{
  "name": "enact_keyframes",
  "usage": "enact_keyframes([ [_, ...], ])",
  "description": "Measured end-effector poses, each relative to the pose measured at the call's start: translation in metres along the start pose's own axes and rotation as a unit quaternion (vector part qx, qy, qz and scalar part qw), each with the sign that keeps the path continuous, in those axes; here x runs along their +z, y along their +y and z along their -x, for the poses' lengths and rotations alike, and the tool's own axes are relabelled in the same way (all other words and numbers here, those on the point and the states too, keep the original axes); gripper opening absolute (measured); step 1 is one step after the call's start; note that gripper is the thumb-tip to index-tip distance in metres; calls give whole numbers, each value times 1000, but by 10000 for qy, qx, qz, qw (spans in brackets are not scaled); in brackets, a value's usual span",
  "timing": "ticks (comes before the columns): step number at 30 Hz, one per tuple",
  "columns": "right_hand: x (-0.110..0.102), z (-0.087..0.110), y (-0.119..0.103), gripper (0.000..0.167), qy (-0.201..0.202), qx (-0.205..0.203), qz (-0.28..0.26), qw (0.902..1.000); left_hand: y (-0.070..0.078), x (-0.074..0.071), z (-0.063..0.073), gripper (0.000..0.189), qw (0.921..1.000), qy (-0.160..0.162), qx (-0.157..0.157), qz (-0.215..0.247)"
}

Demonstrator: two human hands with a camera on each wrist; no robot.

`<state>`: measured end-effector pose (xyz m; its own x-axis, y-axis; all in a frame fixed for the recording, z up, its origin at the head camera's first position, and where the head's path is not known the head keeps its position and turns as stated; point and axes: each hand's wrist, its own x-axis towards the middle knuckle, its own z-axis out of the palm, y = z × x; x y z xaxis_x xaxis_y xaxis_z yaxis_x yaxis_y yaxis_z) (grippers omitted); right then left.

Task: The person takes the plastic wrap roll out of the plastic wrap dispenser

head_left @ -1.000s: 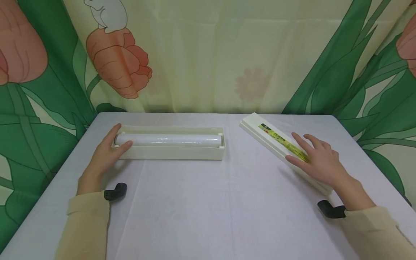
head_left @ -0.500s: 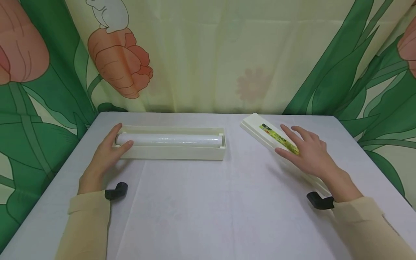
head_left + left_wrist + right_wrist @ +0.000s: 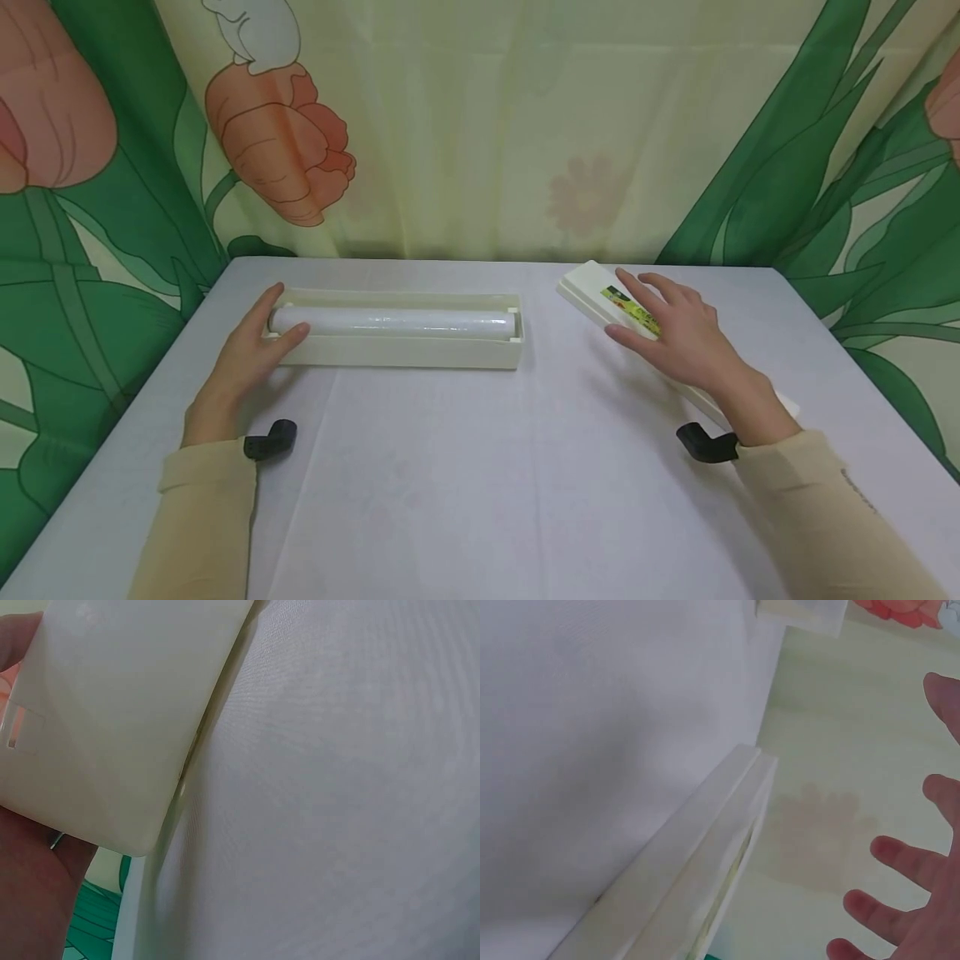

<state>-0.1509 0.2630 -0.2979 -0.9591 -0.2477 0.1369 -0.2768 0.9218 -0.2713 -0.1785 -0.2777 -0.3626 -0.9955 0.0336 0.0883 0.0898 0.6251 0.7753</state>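
Observation:
A long cream plastic-wrap box (image 3: 405,353) lies on the table with its top off, and a roll of plastic wrap (image 3: 397,322) sits inside. My left hand (image 3: 238,362) holds the box's left end, thumb at the front and fingers round the back. The left wrist view shows that end of the box (image 3: 127,727) between thumb and fingers. To the right, the lid (image 3: 581,285) lies slantwise, its green-yellow label partly hidden by my right hand (image 3: 678,342). In the right wrist view the spread fingers of the right hand (image 3: 922,900) are apart from the lid (image 3: 697,840).
Both items are on a white tablecloth (image 3: 420,483). Behind the table's far edge hangs a printed curtain (image 3: 465,150) with flowers, leaves and a rabbit. A black wrist mount (image 3: 272,440) sits at the left cuff, another mount (image 3: 707,442) at the right.
My right hand has moved left and away from me, along above the lid toward its far end. The left hand, box and lid have stayed in place.

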Motion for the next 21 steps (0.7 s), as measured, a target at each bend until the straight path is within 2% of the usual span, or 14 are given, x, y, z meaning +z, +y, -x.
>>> enact_keyframes([
  [10,10,-20,-22,76,265,-595,-363,9972,-1,0,0,86,10000,15,15,13],
  [21,20,-32,-38,73,391,-808,-514,9946,0,1,-1,88,9999,-36,-128,-22],
])
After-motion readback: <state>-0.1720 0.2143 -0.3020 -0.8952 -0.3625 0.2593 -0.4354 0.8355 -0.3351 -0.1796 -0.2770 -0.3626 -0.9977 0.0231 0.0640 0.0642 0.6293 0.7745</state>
